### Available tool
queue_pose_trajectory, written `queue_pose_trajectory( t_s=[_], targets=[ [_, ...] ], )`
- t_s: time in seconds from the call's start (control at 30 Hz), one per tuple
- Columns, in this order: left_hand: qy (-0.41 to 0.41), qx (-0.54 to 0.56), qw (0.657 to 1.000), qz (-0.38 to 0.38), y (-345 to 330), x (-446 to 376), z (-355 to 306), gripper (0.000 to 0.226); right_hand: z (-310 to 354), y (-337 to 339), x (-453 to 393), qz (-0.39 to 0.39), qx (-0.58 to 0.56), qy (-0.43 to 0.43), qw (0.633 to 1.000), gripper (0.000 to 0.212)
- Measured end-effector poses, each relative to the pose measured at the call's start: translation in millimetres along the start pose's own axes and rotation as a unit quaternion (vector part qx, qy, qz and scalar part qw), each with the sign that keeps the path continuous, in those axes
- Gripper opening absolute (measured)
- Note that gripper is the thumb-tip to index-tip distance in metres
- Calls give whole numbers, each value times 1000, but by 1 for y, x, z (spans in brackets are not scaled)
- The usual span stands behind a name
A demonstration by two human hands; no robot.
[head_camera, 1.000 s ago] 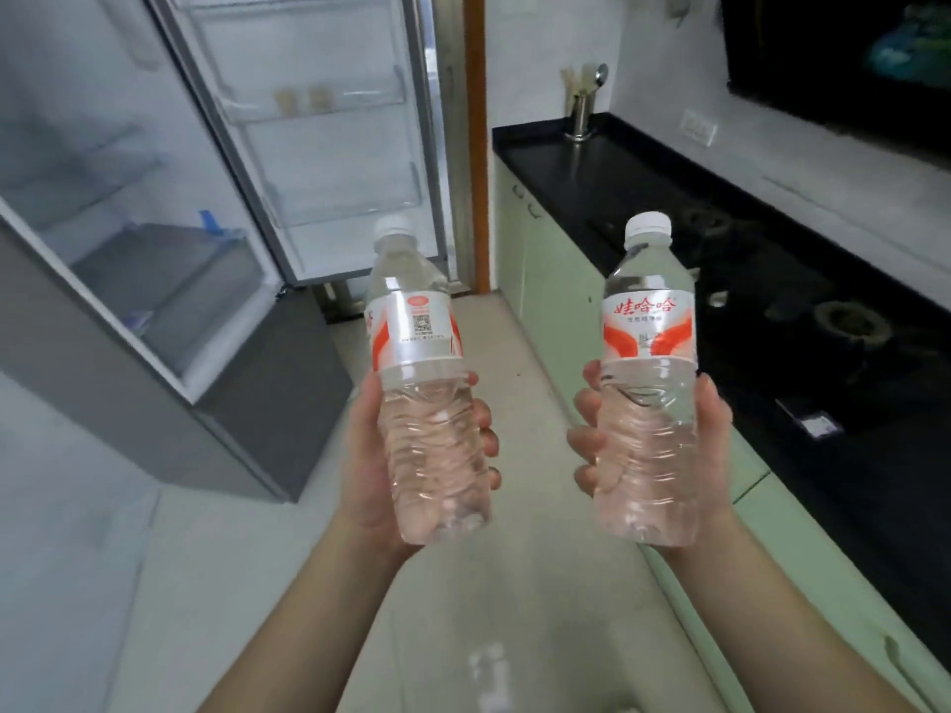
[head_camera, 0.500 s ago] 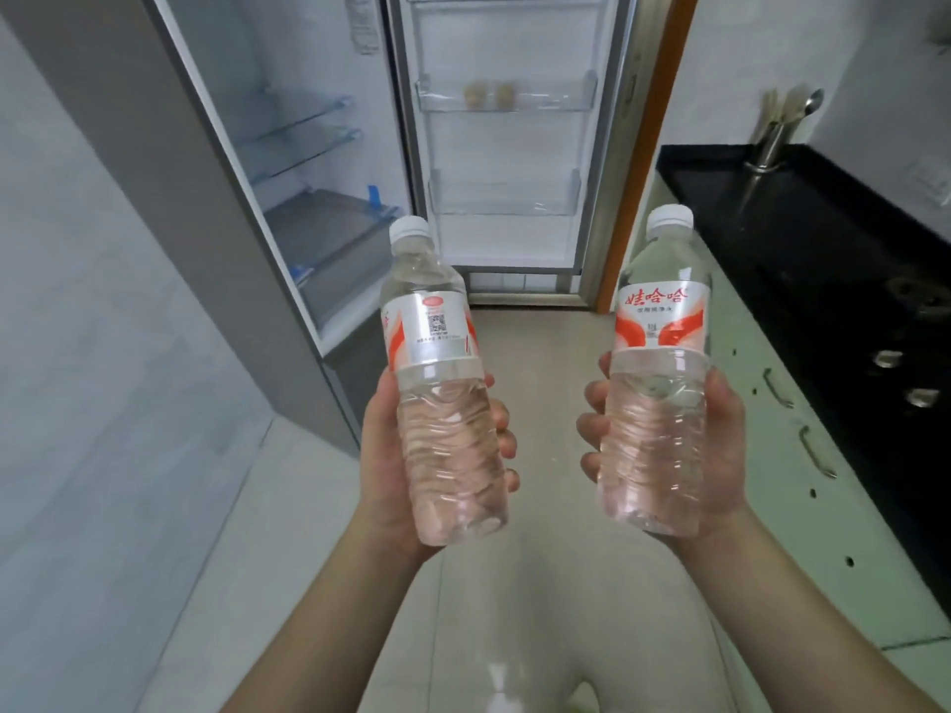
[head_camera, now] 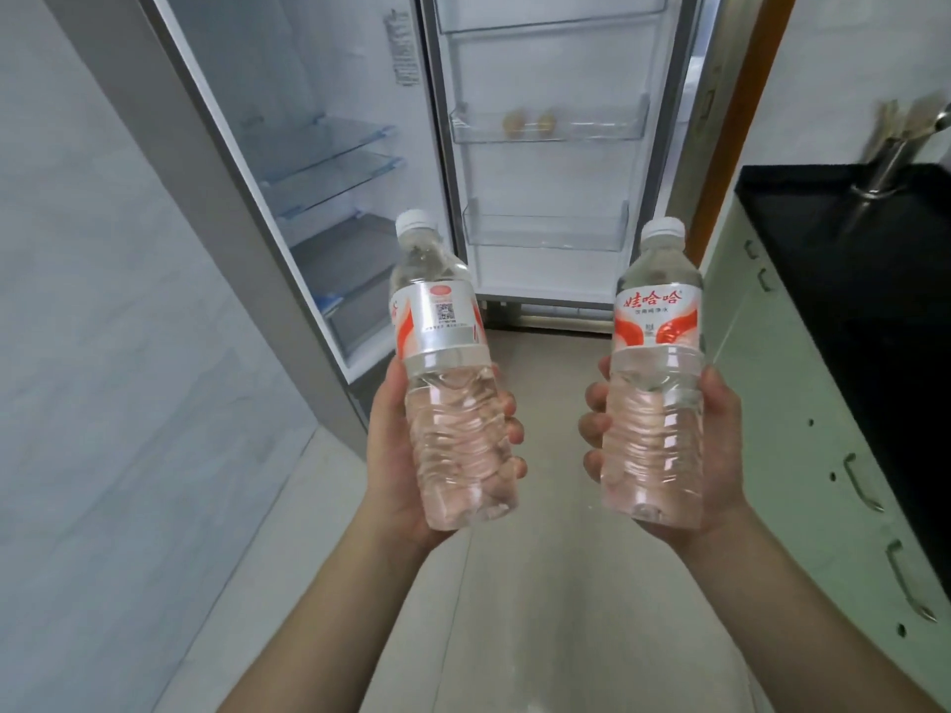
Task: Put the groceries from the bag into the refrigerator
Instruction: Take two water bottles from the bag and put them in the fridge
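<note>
Bottles held before open refrigerator (head_camera: 360, 146)
Left hand (head_camera: 406, 455) and right hand (head_camera: 715, 445) fingers were wrapped around ribbed lower bodies of left bottle (head_camera: 447, 383) and right bottle (head_camera: 656, 383); full, heavy, slippery plastic was judged.

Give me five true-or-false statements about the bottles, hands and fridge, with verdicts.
1. Each hand holds a water bottle. True: the left hand grips the left bottle, the right hand the right bottle.
2. Both bottles are uncapped. False: each has a white cap on.
3. The refrigerator door is open. True.
4. The lowest door bin holds a bottle. False: it looks empty.
5. The bottles lie flat on the floor. False: they are held roughly upright above it.
</note>
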State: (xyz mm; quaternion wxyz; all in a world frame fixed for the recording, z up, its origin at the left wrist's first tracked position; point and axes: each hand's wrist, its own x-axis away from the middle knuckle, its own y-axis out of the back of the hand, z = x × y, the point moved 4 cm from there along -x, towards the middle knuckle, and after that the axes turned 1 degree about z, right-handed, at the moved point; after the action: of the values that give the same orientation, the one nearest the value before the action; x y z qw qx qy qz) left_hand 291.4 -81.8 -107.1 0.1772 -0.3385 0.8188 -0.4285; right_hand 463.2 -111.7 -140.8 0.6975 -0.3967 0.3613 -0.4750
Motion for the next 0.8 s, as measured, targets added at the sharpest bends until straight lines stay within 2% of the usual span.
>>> queue_pose_trajectory(
  t_s=[0.17,0.33,0.53,0.8],
  targets=[
    [-25,-7,1000,-8,2,-24,-19,63,13,1,-39,34,-14,-32,999,61],
    [-59,-21,998,-26,14,-51,-52,63,15,5,-91,27,21,-42,999,60],
    [-95,-22,995,1,45,-83,-114,62,16,-1,-174,73,4,-73,995,64],
    [-117,-37,992,-20,88,-126,-206,63,19,-16,-278,113,27,-65,991,65]
  ],
)
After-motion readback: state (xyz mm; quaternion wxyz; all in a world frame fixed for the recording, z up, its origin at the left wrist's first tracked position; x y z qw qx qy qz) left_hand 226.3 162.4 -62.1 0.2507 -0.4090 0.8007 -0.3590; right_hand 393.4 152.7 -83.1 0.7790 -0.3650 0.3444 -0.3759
